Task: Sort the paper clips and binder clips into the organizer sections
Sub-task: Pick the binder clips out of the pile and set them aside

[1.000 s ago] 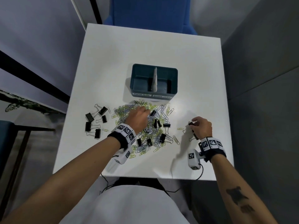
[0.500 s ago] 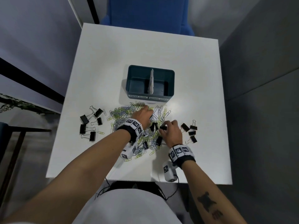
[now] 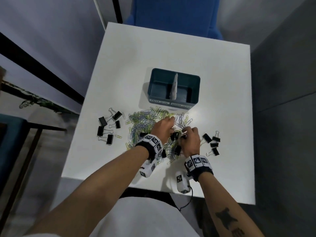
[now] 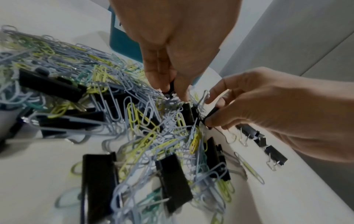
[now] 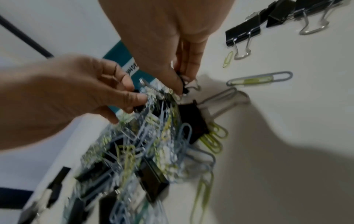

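Observation:
A mixed pile of pale blue and yellow paper clips [image 3: 145, 122] with black binder clips in it lies in front of the teal two-section organizer [image 3: 195, 89]. Both hands are in the right part of the pile. My left hand [image 3: 171, 123] pinches a small black binder clip [image 4: 170, 88] between thumb and fingers. Just right of it, my right hand [image 3: 185, 134] pinches another black binder clip [image 5: 182, 87] by its body, and the wire handle sticks out. More binder clips [image 4: 172, 178] lie half buried under the paper clips.
Several loose binder clips [image 3: 107, 129] lie to the left of the pile and a few more binder clips [image 3: 212, 142] to the right. The white table [image 3: 171, 48] ends just behind my wrists. A blue chair [image 3: 172, 11] stands at the far side.
My right hand came left from the binder clips at the right into the pile and took hold of a clip. The left hand stayed in the pile.

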Available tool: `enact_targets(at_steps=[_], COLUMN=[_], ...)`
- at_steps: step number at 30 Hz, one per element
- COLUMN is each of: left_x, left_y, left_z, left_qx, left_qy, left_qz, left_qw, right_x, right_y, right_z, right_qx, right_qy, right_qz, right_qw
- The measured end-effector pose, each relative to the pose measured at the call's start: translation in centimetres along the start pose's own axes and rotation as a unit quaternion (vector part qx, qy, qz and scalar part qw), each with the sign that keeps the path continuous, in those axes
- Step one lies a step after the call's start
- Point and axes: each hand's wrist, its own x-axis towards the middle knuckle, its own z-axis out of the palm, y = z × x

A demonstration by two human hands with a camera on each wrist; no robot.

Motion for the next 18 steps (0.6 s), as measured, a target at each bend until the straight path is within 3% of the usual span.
enact_targets(at_steps=[3,8,13,18], left_x=[0.0,-0.6,-2.4,-4.7], left_y=[-0.4,-2.7,-8.5,-15.1], left_z=[-1.4,-4.0,-7.1,-10.2], left_qx=[-0.084,-0.228,-0.135,-0.027], left_qy=[0.030,0.009,0.043,0.078], left_qz=[-0.026,-0.072,-0.120,-0.272], left_qw=[0.996,0.971,0.983,0.959], right_x=[0.2,0.7,2.0,3.0], right_y=[0.9,2.1,5.2,8.5], right_z=[-1.1,-4.4,-7.8,-8.7], right_qx=[0.049,0.093,0.036,-0.019], right_qy=[0.013,0.016,0.061,0.046], right_qz=[-0.024,0.025,0.055,0.119], right_qw=[0.998,0.995,0.996,0.992])
